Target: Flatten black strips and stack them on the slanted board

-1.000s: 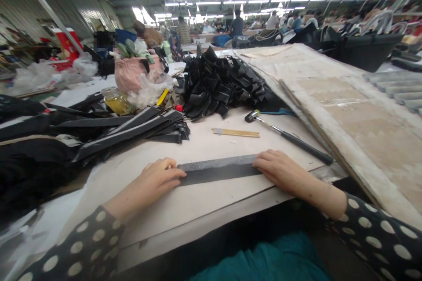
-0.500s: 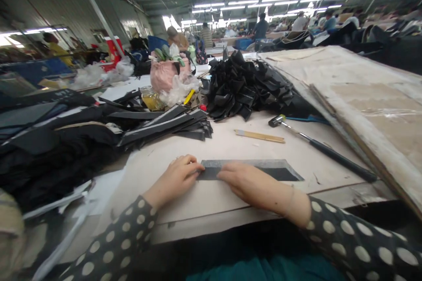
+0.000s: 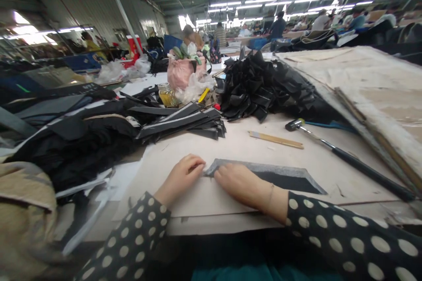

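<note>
A flat black strip [image 3: 290, 181] with a grey border along its far edge and right end lies on the pale board [image 3: 194, 206]. Its left end tapers in between my two hands. My left hand [image 3: 183, 178] is closed in a pinch at that left tip; the exact grip is partly hidden by the fingers. Close beside it, my right hand [image 3: 242, 185] has its fingers curled together on the strip's near edge, covering part of it. Both forearms rest low over the board.
Beyond the strip lie a flat wooden stick [image 3: 276, 139] and a long-handled hammer [image 3: 352, 160]. Black strips [image 3: 181, 123] are stacked at left, near a heap of black pieces [image 3: 260, 85]. A thick pale slab [image 3: 372, 83] borders the right; a pink bag [image 3: 181, 72] stands behind.
My right hand has moved left along the strip, close to my left hand, with its fingers more curled. The strip now lies more slanted, its right end nearer me. The view has shifted left.
</note>
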A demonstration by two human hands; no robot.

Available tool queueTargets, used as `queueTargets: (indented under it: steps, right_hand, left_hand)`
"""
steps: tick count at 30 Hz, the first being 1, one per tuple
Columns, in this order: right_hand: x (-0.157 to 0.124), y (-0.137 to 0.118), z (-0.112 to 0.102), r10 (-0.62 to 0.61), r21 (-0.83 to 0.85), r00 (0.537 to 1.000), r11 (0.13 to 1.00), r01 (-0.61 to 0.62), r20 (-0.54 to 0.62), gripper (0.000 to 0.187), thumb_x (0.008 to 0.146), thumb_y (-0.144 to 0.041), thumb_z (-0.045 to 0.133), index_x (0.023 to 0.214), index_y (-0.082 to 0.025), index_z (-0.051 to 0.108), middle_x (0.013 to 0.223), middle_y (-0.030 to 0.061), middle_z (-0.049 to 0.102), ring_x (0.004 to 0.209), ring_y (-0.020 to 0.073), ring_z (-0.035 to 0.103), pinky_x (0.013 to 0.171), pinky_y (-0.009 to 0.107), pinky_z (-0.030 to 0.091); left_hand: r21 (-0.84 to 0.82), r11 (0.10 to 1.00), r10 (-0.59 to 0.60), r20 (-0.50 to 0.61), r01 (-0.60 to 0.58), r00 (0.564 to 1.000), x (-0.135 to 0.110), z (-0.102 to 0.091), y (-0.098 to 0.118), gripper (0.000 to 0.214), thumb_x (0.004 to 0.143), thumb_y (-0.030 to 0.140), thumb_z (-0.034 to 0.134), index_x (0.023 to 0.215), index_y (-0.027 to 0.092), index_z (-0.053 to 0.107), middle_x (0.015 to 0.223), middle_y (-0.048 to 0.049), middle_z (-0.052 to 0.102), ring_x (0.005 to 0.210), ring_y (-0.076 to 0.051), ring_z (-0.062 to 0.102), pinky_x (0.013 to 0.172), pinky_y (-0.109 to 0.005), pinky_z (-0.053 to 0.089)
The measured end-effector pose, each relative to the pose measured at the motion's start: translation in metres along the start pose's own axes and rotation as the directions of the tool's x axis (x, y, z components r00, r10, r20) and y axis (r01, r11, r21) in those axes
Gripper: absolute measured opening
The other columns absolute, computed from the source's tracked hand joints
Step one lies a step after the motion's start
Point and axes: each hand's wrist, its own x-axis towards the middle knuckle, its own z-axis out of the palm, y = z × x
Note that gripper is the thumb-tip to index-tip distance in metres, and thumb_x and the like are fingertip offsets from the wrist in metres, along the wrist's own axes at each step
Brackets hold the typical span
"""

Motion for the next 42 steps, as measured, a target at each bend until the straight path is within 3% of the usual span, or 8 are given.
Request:
queueTargets:
  steps: [4,7,16,23,28,33,38,42]
  right_hand:
    - [-0.005,0.009,0.004,0.116,0.149,0.99,0.984,-0.103,-0.08,0.014,0.081,-0.01,0.043,0.085,-0.015,0.055,0.079,0.0053,0.058,0.068,0.0171,0.055,0.055,0.027,0.04]
    - [-0.009,0.009,0.007,0.121,0.194,0.986,0.976,-0.098,-0.111,0.011,0.081,-0.013,0.044,0.085,-0.015,0.055,0.08,0.0047,0.057,0.073,0.0171,0.052,0.059,0.027,0.039]
    - [-0.008,0.003,0.016,0.088,0.201,0.984,0.978,-0.056,-0.154,0.011,0.085,-0.02,0.044,0.089,-0.017,0.053,0.081,0.0035,0.052,0.075,0.0169,0.045,0.064,0.029,0.037]
    - [-0.009,0.003,0.02,0.09,0.186,0.981,0.981,-0.057,-0.17,0.009,0.085,-0.021,0.044,0.088,-0.018,0.052,0.08,0.0031,0.051,0.073,0.0176,0.043,0.063,0.03,0.035]
    - [-0.009,0.003,0.021,0.081,0.18,0.98,0.982,-0.047,-0.182,0.009,0.085,-0.02,0.044,0.087,-0.017,0.052,0.08,0.0034,0.051,0.073,0.0174,0.043,0.062,0.03,0.034]
    - [-0.008,0.005,0.022,0.086,0.194,0.976,0.98,-0.047,-0.198,0.01,0.085,-0.023,0.045,0.088,-0.018,0.053,0.08,0.0034,0.051,0.074,0.0173,0.044,0.061,0.03,0.034]
    - [-0.008,0.006,0.024,0.097,0.201,0.976,0.978,-0.057,-0.193,0.01,0.084,-0.023,0.047,0.089,-0.018,0.054,0.08,0.0033,0.051,0.074,0.0176,0.044,0.061,0.03,0.034]
    - [-0.008,0.007,0.024,0.092,0.226,0.981,0.973,-0.052,-0.173,0.012,0.084,-0.025,0.047,0.089,-0.017,0.055,0.082,0.0042,0.052,0.076,0.0173,0.045,0.063,0.029,0.036]
  left_hand:
    - [0.226,0.972,0.061,0.035,-0.067,0.998,-0.022,0.007,0.006,0.031,0.084,0.033,0.042,0.108,0.021,0.057,0.117,-0.0079,0.054,0.109,-0.021,0.046,0.095,-0.04,0.035]
    - [0.348,0.932,0.079,0.066,-0.097,0.995,-0.032,0.015,0.01,0.035,0.084,0.035,0.041,0.115,0.022,0.053,0.129,-0.0082,0.046,0.118,-0.024,0.039,0.099,-0.045,0.03]
    - [0.364,0.931,-0.064,0.182,-0.007,0.981,-0.029,0.016,0.017,0.045,0.087,0.035,0.031,0.129,0.02,0.037,0.138,-0.0071,0.035,0.127,-0.022,0.028,0.105,-0.049,0.017]
    - [0.265,0.964,-0.044,0.104,0.015,0.994,-0.025,0.015,0.013,0.037,0.087,0.029,0.033,0.121,0.023,0.048,0.129,-0.0054,0.047,0.119,-0.021,0.039,0.102,-0.047,0.024]
    - [0.21,0.978,0.002,-0.031,0.004,1.0,-0.021,0.02,0.012,0.027,0.084,0.026,0.043,0.104,0.02,0.06,0.11,-0.0061,0.059,0.103,-0.019,0.049,0.092,-0.038,0.038]
    - [0.181,0.983,0.034,-0.131,-0.01,0.991,-0.021,0.025,0.016,0.017,0.082,0.022,0.048,0.09,0.019,0.062,0.087,-0.0041,0.06,0.085,-0.017,0.052,0.079,-0.032,0.043]
    - [0.244,0.965,0.129,-0.138,-0.093,0.982,-0.024,0.027,0.016,0.016,0.083,0.019,0.046,0.09,0.019,0.061,0.085,-0.0037,0.058,0.083,-0.016,0.051,0.077,-0.031,0.044]
    - [0.353,0.921,0.201,-0.071,-0.164,0.977,-0.025,0.024,0.017,0.019,0.085,0.017,0.043,0.093,0.017,0.06,0.087,-0.0049,0.059,0.082,-0.016,0.051,0.075,-0.031,0.045]
